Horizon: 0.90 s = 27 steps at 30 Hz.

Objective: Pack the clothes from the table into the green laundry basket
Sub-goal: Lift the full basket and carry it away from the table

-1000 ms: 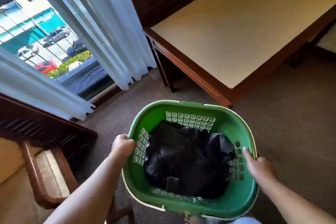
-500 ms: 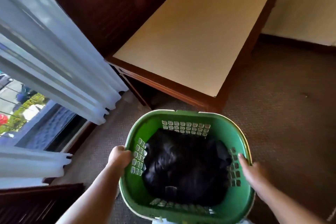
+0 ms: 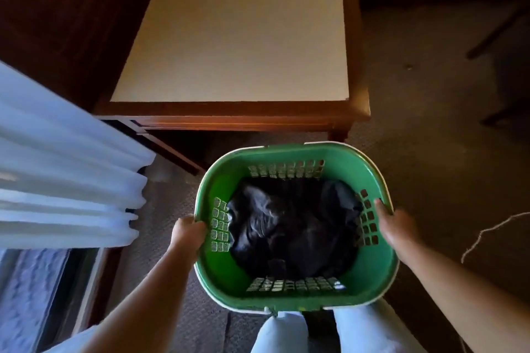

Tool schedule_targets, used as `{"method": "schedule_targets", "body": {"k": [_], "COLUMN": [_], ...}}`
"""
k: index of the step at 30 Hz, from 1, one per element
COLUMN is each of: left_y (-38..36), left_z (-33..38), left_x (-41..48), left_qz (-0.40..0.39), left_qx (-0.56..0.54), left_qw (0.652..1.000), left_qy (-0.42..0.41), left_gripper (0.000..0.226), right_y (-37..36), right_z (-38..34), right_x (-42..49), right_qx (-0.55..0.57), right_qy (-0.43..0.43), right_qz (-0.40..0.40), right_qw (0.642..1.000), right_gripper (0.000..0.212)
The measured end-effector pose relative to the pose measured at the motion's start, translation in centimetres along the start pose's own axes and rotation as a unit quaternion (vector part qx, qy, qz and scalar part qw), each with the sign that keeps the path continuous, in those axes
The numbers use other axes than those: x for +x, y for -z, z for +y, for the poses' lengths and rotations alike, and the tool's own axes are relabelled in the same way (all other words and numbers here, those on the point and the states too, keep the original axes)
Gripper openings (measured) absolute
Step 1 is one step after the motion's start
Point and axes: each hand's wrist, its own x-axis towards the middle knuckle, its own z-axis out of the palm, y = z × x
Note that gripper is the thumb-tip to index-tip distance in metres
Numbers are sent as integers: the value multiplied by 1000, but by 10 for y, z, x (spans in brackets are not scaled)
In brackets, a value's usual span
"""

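Observation:
The green laundry basket [image 3: 338,160] hangs in front of me, above the carpet. Dark clothes [image 3: 289,226] lie bunched in its bottom. My left hand [image 3: 186,235] grips the basket's left rim, fingers curled over the edge. My right hand [image 3: 394,226] holds the right rim, with the thumb inside the wall. Just beyond the basket stands the wooden table [image 3: 238,37]; nothing shows on its pale top.
White curtains [image 3: 63,186] hang at the left beside a window. Dark wood panelling runs along the table's left side. Brown carpet [image 3: 430,123] spreads to the right, with a thin cord [image 3: 487,233] lying on it. My legs in light trousers show below the basket.
The view has swung right, so the table now lies straight ahead of the basket and the window has slid off to the left. Both hands keep their hold on the rims.

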Motion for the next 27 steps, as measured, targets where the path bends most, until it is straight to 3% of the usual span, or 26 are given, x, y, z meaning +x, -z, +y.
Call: {"method": "schedule_targets", "body": {"k": [4, 13, 17, 20, 23, 25, 27], "left_y": [6, -15, -27, -37, -45, -51, -62], "left_z": [3, 7, 2, 6, 3, -2, -11], "left_x": [40, 120, 125, 114, 95, 77, 58], "left_qz": [-5, -30, -56, -54, -76, -84, -148], "left_qx": [25, 115, 191, 241, 316, 386, 441], "left_qw": [999, 990, 976, 964, 930, 884, 825], "left_qy": [-24, -71, -90, -99, -174, -252, -322], "left_gripper": [21, 20, 23, 39, 87, 95, 98], "right_y": [-44, -105, -109, -106, -119, -129, -144], "right_z": [-2, -5, -8, -5, -3, -8, -6], "right_x": [8, 55, 70, 76, 57, 29, 4], "right_qx": [56, 65, 36, 23, -115, -229, -279], "right_qy": [5, 24, 49, 50, 117, 201, 278], "right_qz": [36, 62, 28, -27, 36, 94, 38], "right_qw": [998, 996, 998, 998, 986, 948, 918], "right_gripper": [67, 55, 37, 54, 77, 86, 97]}}
